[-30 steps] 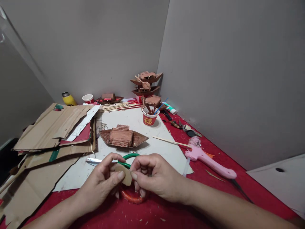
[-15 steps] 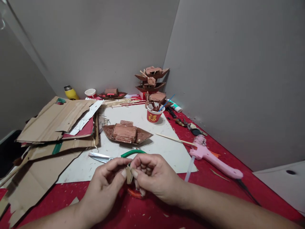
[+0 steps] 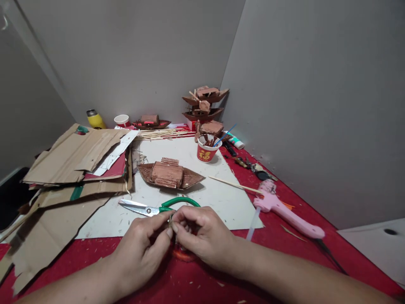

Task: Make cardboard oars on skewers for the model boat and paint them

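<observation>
Fingertips of my left hand [image 3: 147, 245] and my right hand [image 3: 204, 238] meet around a small piece of cardboard [image 3: 171, 220], pinching it from both sides. Most of the piece is hidden by the fingers. Just beyond them lie scissors [image 3: 144, 207] with green handles, partly covered by my hands. An orange-red item [image 3: 183, 254] shows below the right fingers; its kind is unclear. Farther back, a brown model boat [image 3: 171, 174] with a roofed cabin rests on the white board [image 3: 221, 207].
Torn cardboard sheets [image 3: 63, 169] are stacked at left. A pink glue gun [image 3: 284, 215] lies at right by a thin stick [image 3: 232, 184]. A red paper cup [image 3: 207, 153] holds brown paint and a blue stick. More model boats [image 3: 204, 105] and a yellow bottle [image 3: 95, 120] stand behind.
The cardboard piece has turned between my fingers and shows less of its face. My hands sit slightly lower relative to the scissors, whose handles are more exposed. The view has shifted slightly.
</observation>
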